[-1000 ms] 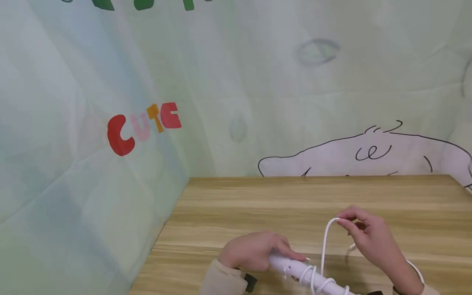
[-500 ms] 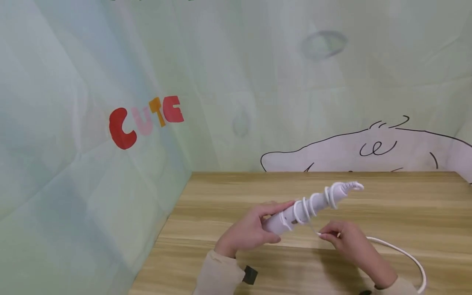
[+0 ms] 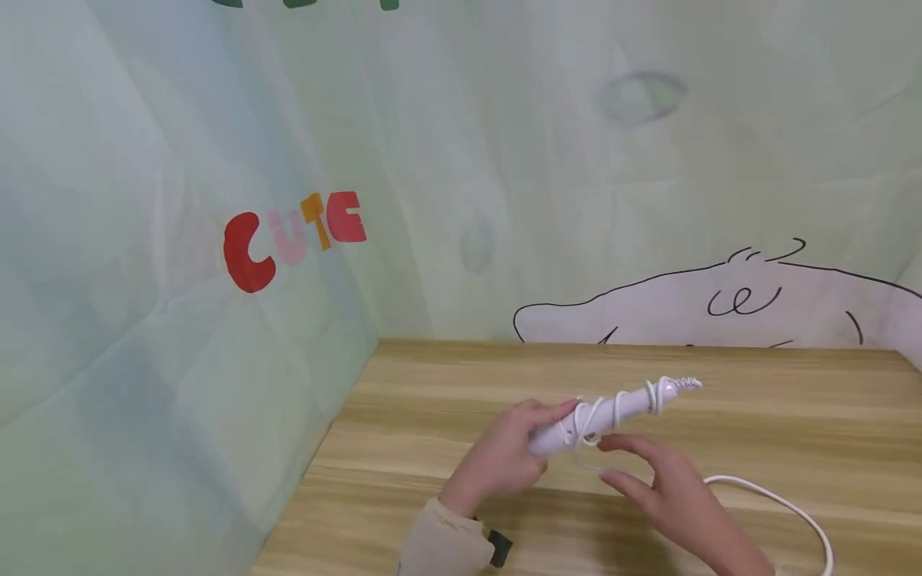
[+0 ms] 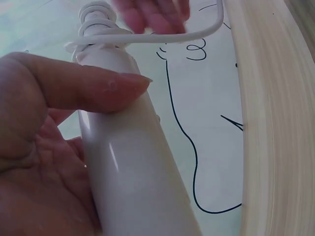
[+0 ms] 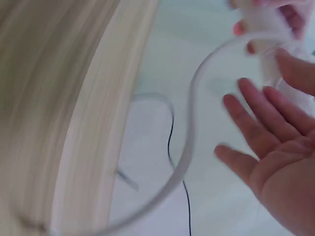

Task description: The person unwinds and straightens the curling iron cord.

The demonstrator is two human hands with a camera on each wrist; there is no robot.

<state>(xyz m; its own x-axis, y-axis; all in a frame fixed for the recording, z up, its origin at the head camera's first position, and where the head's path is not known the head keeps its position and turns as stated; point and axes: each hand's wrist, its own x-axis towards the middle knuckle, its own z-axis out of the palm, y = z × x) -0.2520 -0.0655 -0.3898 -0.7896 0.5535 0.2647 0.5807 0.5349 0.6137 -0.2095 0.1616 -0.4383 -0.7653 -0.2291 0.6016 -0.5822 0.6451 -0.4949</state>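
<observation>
My left hand [image 3: 504,452] grips the thick end of a white corded appliance with a long round handle [image 3: 632,406], held slanting up to the right above the table. Its white cord [image 3: 781,502] is wound round the body in several loops, and a ribbed cord sleeve forms the far tip. The left wrist view shows the thumb [image 4: 110,91] laid across the smooth white body. Just right of the loops is my right hand [image 3: 673,492], thumb and fingers parted. In the right wrist view its fingers [image 5: 261,140] are spread beside the cord's free curve.
A wood-grain table [image 3: 432,384] lies under both hands. Pale printed cloth [image 3: 432,160] hangs behind it and along the left side. The cord trails past the right forearm to the front edge of the view. A small black block [image 3: 499,548] sits at the left cuff.
The appliance has swung from pointing down-right to pointing up-right. My right hand has lowered from holding the cord up, its pinch has opened, and another turn of cord crosses near the left hand.
</observation>
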